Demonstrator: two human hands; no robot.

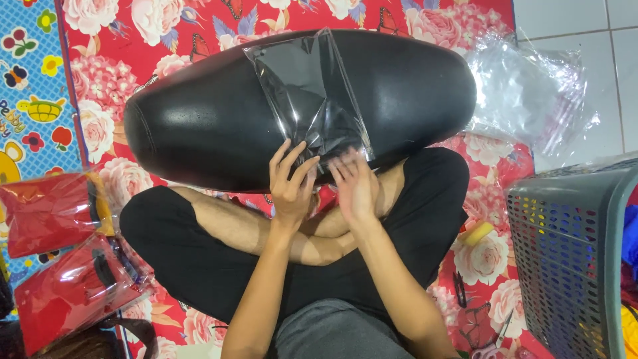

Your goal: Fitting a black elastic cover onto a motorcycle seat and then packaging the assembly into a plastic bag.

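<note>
The left hand (290,186) pinches the near edge of a clear plastic bag (311,100), fingers curled on the film; the right hand (354,186) presses flat on that same edge, fingers spread and blurred. The bag lies draped across a black seat cushion (199,119) at twelve o'clock from the hands. The film looks slippery, so on the rounded cushion it could slide off or crease if either grip loosens. At nine o'clock lie packed red bundles (60,252); at three o'clock a grey basket (565,252); at one o'clock, spare bags (531,93).
</note>
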